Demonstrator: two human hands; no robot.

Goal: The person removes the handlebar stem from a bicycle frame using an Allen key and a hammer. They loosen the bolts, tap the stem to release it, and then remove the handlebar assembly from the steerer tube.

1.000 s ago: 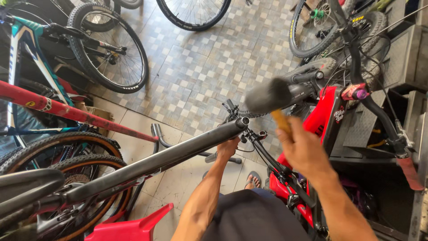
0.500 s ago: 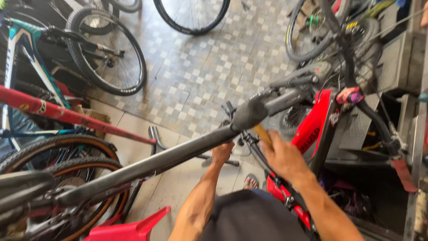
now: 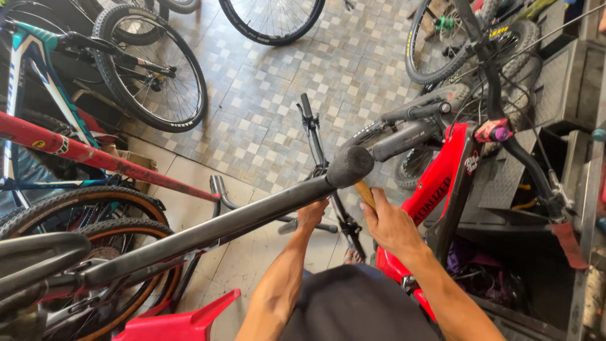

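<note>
Landmark: the long dark grey metal frame tube (image 3: 208, 230), which crosses the view from lower left to the middle.
Frame tube axis: it lies on a slant, low end at the left edge, high end pointing up and to the right.
Mallet: one black rubber mallet head (image 3: 349, 167) on a pale wooden handle (image 3: 365, 194); the head touches the high end of the frame tube.
Mallet axis: the handle runs from the right hand up and a little left to the head.
Right hand (image 3: 390, 222): one, closed around the wooden handle, just right of the tube's high end.
Left hand (image 3: 312, 215): one, directly under the high end of the tube; the fingers are behind the tube, so I cannot tell what they grip.
Handlebar: one black handlebar with grip (image 3: 314, 134) rises from behind the tube's end, pointing away from the person.
Red bicycle frame (image 3: 442, 183): one, right of the tube's end, partly covered by the right arm.
Wheels: six tyres that I can count; two brown-walled tyres (image 3: 82, 218) below the tube at the left, the others beyond it on the checkered tile floor (image 3: 265, 95); most are cut by the picture edges.
Red plastic piece (image 3: 180, 322): one, below the tube, cut off at the bottom edge.
Hard to see: the parts in the dark corner at the right.
</note>
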